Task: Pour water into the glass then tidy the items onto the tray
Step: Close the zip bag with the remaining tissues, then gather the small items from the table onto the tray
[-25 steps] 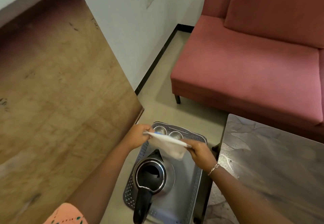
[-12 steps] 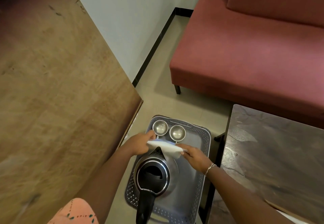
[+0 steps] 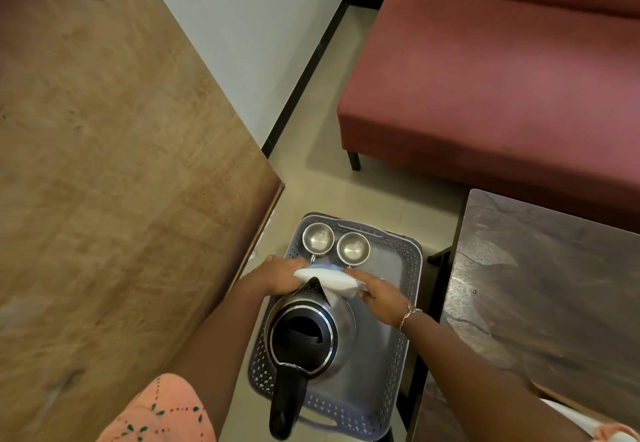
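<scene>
What the grey tray [image 3: 412,261] rests on is hidden beneath it, and the fingertips of both hands are tucked out of sight around a white folded piece [image 3: 329,277] with a blue edge — cloth or paper, I cannot tell. The left hand [image 3: 277,273] grips its left end and the right hand [image 3: 381,294] pinches its right end, holding it flat just above the kettle's spout. The kettle [image 3: 304,334] stands on the tray, lid open, black handle towards the person. Two steel cups [image 3: 318,238] sit side by side at the tray's far end, just beyond the hands. The tray lies between a wooden tabletop [image 3: 104,182] on the left and a dark tabletop [image 3: 554,286] on the right — a red sofa [image 3: 502,78] stands beyond.
</scene>
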Available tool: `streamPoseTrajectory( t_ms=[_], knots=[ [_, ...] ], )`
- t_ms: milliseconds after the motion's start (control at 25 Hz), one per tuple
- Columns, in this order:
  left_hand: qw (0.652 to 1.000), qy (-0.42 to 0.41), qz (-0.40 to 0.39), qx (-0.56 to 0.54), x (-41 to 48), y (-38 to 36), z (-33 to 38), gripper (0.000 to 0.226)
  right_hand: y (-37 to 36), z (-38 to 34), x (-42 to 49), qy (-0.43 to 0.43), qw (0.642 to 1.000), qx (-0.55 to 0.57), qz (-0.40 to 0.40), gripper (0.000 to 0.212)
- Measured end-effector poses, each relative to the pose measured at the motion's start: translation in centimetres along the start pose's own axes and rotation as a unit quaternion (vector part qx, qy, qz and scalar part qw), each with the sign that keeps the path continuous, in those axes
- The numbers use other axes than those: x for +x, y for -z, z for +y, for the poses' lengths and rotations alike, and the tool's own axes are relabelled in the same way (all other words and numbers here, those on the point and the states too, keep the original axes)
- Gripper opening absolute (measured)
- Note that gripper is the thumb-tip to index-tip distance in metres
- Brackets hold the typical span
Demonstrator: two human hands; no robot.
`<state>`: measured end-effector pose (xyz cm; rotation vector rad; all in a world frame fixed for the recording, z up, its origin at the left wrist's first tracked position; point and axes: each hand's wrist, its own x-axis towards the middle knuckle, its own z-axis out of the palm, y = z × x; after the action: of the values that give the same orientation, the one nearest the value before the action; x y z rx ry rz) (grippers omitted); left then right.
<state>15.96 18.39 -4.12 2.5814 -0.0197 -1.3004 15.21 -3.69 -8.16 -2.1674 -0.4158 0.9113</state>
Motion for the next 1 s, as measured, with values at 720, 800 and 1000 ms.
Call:
streamPoseTrajectory(
  t_ms=[720, 800, 1000],
  knots=[
    [0.932, -0.01, 0.361, 0.024, -7.0, -5.5, 13.5, 0.065, 5.2, 1.9, -12.3, 0.036, 0.926, -0.317, 0.201, 0.075],
    [0.938, -0.013, 0.346, 0.022, -8.1, -7.6, 16.5, 0.069, 6.2, 3.2, -15.4, 0.026, 0.924, -0.32, 0.206, 0.075],
    [0.945, -0.025, 0.325, 0.043, -10.7, -13.4, 24.8, 0.071, 8.4, 8.2, -24.9, -0.005, 0.921, -0.319, 0.223, 0.075]
  ],
)
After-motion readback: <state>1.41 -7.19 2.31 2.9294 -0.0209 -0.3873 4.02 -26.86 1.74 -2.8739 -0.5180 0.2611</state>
